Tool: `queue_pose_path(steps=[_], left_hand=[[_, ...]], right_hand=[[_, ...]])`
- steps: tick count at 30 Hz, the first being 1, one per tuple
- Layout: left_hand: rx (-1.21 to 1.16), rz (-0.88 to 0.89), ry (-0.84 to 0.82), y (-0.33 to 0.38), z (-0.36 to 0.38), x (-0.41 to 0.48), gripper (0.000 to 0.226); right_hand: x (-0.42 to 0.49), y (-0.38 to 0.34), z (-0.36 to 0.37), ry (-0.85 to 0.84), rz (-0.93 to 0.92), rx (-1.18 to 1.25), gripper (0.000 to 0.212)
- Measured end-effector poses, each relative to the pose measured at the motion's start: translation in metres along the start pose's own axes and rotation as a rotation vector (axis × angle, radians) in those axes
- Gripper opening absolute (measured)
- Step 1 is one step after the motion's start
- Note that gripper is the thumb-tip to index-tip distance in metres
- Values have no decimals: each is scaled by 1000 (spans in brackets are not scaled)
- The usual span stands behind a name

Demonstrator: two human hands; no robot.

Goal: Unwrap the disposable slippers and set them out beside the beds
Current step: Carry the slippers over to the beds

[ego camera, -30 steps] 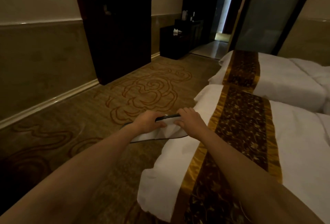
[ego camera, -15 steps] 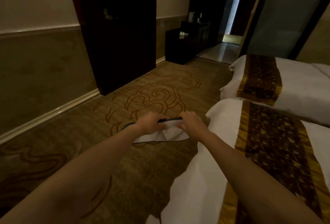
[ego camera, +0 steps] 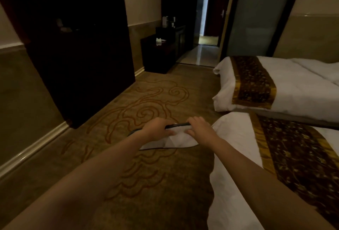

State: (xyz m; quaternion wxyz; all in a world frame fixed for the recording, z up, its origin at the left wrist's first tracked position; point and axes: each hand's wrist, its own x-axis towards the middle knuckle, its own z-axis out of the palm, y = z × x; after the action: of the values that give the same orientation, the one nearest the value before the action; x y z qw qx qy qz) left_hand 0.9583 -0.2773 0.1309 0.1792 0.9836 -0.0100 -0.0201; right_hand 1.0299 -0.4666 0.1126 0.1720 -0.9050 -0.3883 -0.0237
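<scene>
Fingers of the left hand [ego camera: 158,129] and right hand [ego camera: 199,130] curled tight on what looked like white slippers [ego camera: 180,139], held above the carpet [ego camera: 161,184] left of the near bed [ego camera: 238,174].

Both bare forearms reach forward and converge just off the near bed's [ego camera: 238,184] foot corner. The left hand [ego camera: 156,129] is knuckles-up, fingers [ego camera: 166,122] curled down over the slippers' [ego camera: 180,140] dark top edge. The right hand [ego camera: 200,129] mirrors it just beside — fingers folded, thumb tucked under, both wrists level and nearly touching.
</scene>
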Motion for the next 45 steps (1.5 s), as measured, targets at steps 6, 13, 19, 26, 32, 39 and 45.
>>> queue_pose_path(steps=[6,13,19,26,32,39,45], left_hand=[[9,121,-81,-51,-25,112,43],[-47,215,-122,-86,-16,248,39],[-30,245,-161,-112,-21,388,36],[-15,273,-158,-125,-48,551,34],[-16,345,-229,-130,-41,689,37],[3,490,-341,-117,-29,879,36],[2,607,-461,-87,-21,1018,33]], right_hand=[[91,32,5,3,137,14,27],[192,115,27,-4,216,-9,23],[298,202,36,18,258,2,25],[419,294,13,52,286,-2,26],[500,386,12,42,372,6,24],[590,510,8,97,546,-2,21],[642,596,-3,165,729,-13,27]])
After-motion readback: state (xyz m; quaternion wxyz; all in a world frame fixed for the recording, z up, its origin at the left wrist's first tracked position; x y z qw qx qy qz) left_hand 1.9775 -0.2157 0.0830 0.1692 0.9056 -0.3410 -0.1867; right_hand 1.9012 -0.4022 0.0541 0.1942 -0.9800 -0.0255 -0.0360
